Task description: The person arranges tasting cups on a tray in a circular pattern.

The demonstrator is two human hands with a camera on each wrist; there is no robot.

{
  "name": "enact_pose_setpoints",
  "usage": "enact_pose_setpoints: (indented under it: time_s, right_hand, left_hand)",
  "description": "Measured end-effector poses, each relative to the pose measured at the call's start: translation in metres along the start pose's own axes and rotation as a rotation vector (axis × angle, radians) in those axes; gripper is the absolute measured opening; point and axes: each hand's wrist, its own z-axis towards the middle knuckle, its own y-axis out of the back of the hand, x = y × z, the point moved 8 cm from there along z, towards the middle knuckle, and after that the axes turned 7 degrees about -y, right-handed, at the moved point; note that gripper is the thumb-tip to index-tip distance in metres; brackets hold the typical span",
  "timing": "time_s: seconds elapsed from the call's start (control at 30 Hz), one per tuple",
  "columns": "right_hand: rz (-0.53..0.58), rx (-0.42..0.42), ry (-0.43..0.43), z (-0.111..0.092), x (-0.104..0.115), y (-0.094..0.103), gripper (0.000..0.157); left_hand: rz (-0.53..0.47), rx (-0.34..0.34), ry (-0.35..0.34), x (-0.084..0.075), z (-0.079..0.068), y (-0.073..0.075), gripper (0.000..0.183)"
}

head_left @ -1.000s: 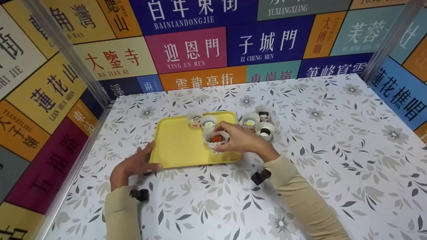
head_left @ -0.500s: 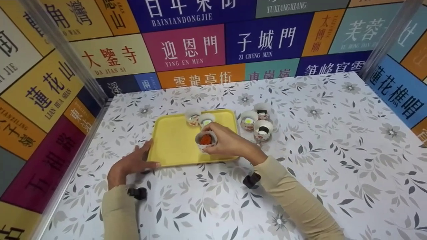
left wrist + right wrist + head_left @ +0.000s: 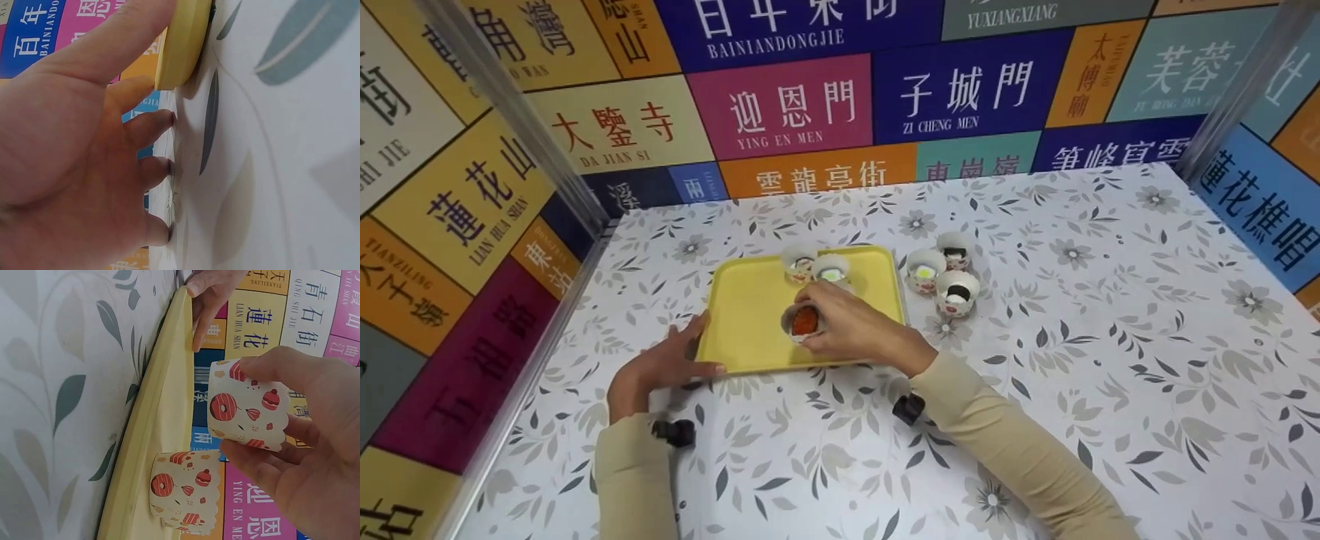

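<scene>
Where the red-filled cup [image 3: 247,408] hangs: above the yellow tray [image 3: 750,300], apart from its floor, mouth upward, the line from base to mouth near vertical (perhaps leaning a little; the views do not settle it).
Right hand [image 3: 851,326]: thumb and fingers pinch that cup's wall from the right.
Left hand [image 3: 667,365]: fingers spread, touching the tray's near left corner, wrapped round nothing.
Cup over tray: height seems the relation that counts, with bare tray to the cup's left, toward the left hand; the right hand is nearer, having hold of it.
Tray's far side: a rear cup [image 3: 799,264] and a pale-filled cup [image 3: 832,270], just beside each other.
Surface [image 3: 810,450] right of the tray: a yellow-centred cup [image 3: 924,274], a far dark-topped cup [image 3: 954,255] and a near dark-topped cup [image 3: 958,294], grouped closely.
Hidden: the right hand covers part of the pale-filled cup in the head view; the gap beneath the held cup is hard to gauge; what the red filling is, unclear.
</scene>
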Motion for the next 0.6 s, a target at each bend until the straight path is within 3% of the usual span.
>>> enact_pose_setpoints:
  time_s: [0.3,0.6]
  right_hand:
    - [-0.123,0.024,-0.007,0.011,-0.003,-0.015,0.052]
    - [-0.166,0.017,0.025,0.017,-0.006,-0.020,0.049]
  left_hand:
    - [-0.028,-0.007,0.063,0.006,0.000,-0.003,0.115]
    - [-0.027,-0.007,0.062,0.006,-0.001,0.000,0.115]
